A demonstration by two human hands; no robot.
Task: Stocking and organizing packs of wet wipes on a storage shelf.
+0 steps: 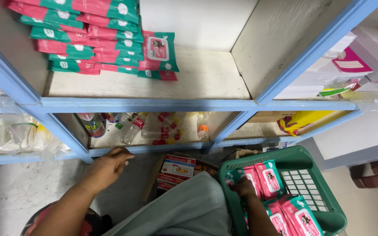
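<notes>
- At far left, clear plastic bags fill the neighbouring compartment of the blue shelf unit.
- The left hand rests near the front edge of the lowest shelf, fingers loosely curled and holding nothing; its knuckles lie just below the blue rail.
- Above it, on the upper shelf, a stack of pink-and-green wipe packs sits at far left, with one pack standing upright against the pile's right end.
- In the low compartment just beyond the left hand, plastic bottles lie on their sides.
- Between the arms, near the floor, are small red-and-white boxes.
- The right hand reaches down into the green plastic basket at near right, its fingers among the pink wipe packs; it seems to close on one, though the grip is hidden.
- More pink packs lie nearer in the basket, right of the forearm.
</notes>
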